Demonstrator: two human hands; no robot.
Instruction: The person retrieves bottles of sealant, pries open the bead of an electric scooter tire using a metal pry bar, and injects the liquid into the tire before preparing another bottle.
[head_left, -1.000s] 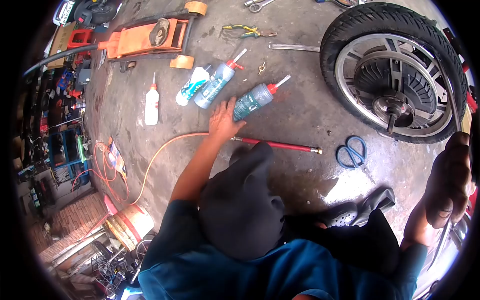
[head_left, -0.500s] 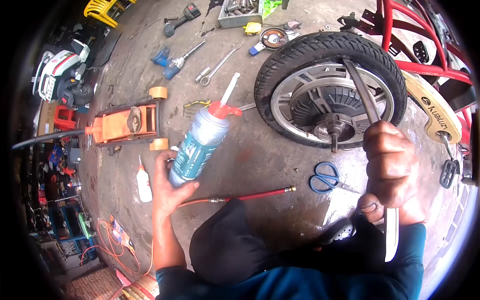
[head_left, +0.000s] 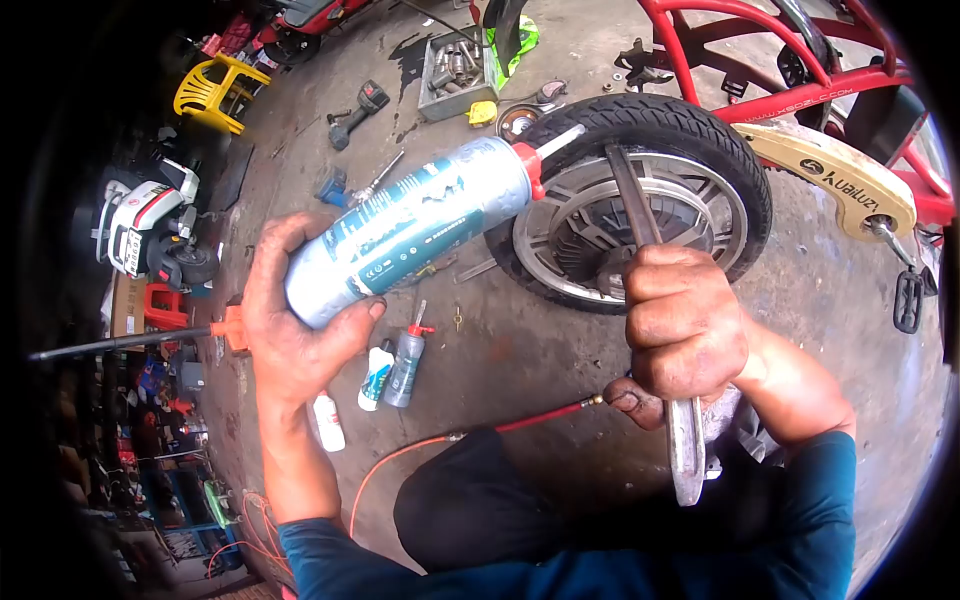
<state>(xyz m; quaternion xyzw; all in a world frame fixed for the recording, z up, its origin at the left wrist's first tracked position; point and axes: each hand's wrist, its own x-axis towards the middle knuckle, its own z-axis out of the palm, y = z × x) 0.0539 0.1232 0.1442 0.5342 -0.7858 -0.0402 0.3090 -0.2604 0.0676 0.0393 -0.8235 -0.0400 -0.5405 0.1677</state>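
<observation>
My left hand [head_left: 300, 320] is wrapped round the base of a grey-blue squeeze bottle [head_left: 410, 230]. The bottle is tilted, its red cap and white nozzle [head_left: 562, 141] pointing right towards the tyre [head_left: 745, 170]. My right hand [head_left: 687, 325] makes a fist around a steel tyre lever [head_left: 630, 190]. The lever's far end sits at the edge between the tyre and the silver rim [head_left: 530, 232]. The wheel lies flat on the floor, its dark hub partly hidden behind my right hand.
Small bottles [head_left: 404, 368] stand left of my knee. A red air hose [head_left: 540, 416] crosses the floor. A metal tray of sockets [head_left: 455, 75], a cordless drill [head_left: 357, 115] and a yellow chair [head_left: 215, 95] are farther off. A red frame [head_left: 690, 60] is at the upper right.
My left hand has raised the squeeze bottle and tipped it over to the right, nearer the tyre. The view has shifted, and the wheel and right hand appear farther left. The lever stays gripped.
</observation>
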